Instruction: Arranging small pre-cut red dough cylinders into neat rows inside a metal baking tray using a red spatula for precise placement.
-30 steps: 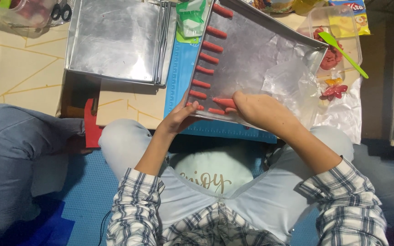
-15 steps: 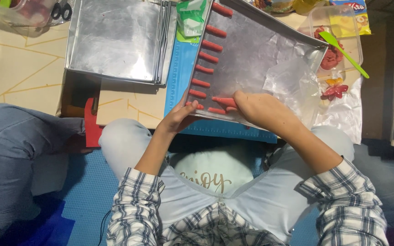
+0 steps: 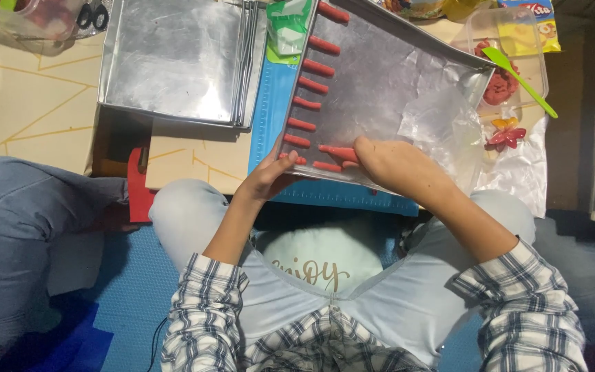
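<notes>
A metal tray (image 3: 408, 76) lies tilted across the person's lap and the blue mat (image 3: 273, 103), its floor lined with foil. Down its left edge runs a column of red sticks (image 3: 311, 86) — short rolled pieces, spaced apart, each lying crosswise. Two more lie along the near edge.

The left hand (image 3: 266, 176) grips the tray's near left corner, fingers curled over the rim and the thumb against the last stick of the column. The right hand (image 3: 394, 162) rests on the tray floor near the front rim, fingers bunched and pinching the end of one stick (image 3: 335, 151), which lies flat on the foil just beside another at the rim.

A sheet of clear plastic (image 3: 449, 120) lies crumpled over the tray's right part. Past it stands a clear tub (image 3: 518, 69) holding a lump of red dough (image 3: 500, 86), with a green knife (image 3: 518, 79) laid across its rim. Just below the tub, a small red and orange flower shape (image 3: 506, 132) sits on the plastic.

To the left, well apart from the hands, a stack of empty trays (image 3: 173, 58) rests on the tan floor — nothing in the top one. A green packet (image 3: 289, 27) lies between the stack and the tray in use.
</notes>
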